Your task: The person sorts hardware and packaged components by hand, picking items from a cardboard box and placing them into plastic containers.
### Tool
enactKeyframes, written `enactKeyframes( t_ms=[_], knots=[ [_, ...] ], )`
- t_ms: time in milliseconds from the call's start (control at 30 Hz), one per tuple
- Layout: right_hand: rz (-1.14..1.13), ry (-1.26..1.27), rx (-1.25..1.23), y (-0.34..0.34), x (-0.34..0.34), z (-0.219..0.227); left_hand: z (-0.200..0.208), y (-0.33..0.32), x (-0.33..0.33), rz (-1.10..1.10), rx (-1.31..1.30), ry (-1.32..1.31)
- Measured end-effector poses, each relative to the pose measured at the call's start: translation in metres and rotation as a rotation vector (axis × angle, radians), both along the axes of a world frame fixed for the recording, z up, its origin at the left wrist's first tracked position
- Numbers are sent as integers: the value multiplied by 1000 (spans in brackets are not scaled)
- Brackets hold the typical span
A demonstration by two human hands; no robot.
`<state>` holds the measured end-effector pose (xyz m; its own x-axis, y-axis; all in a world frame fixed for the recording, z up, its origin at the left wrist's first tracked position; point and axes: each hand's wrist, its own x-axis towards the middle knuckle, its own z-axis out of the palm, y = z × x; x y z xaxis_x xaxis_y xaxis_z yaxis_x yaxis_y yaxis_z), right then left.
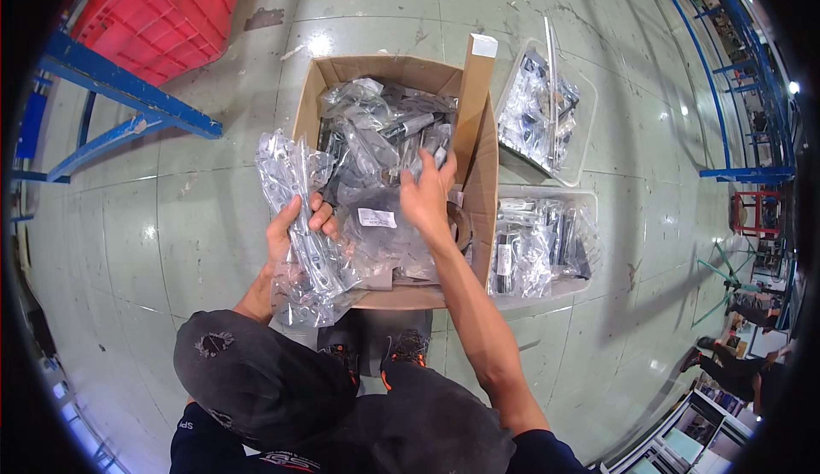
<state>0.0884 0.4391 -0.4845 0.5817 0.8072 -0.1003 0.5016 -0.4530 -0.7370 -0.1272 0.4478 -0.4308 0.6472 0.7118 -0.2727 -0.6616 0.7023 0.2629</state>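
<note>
My left hand (pixel 299 221) is closed around a bundle of clear plastic bags (pixel 312 252) with long silvery metal parts inside. It holds the bundle over the left side of an open cardboard box (pixel 489 218). My right hand (pixel 430 194) reaches into that box with its fingers spread, over the bagged parts. Its fingertips are at or just above clear bags (pixel 366 145) of grey and dark hardware; whether they touch, I cannot tell. Below them lies a larger clear bag with a white label (pixel 376 218). Part of a brown ring-shaped piece (pixel 461 228) shows beside my right wrist.
A long narrow carton (pixel 475 90) stands upright in the box's far right corner. To the right, two clear plastic bins (pixel 589 209) (pixel 589 124) hold more bagged parts. A blue metal frame (pixel 128 85) and a red crate (pixel 162 21) are at the left. Blue racking (pixel 743 171) stands far right.
</note>
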Motion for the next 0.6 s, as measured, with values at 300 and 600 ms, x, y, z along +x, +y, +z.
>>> enactKeyframes(
  t_ms=[300,600],
  knots=[
    [-340,306,-300,106,20,-25,3,-1,8,-31,3,-8],
    [-362,1558,98,58,50,-20,3,-1,5,-6,-8,9]
  ],
)
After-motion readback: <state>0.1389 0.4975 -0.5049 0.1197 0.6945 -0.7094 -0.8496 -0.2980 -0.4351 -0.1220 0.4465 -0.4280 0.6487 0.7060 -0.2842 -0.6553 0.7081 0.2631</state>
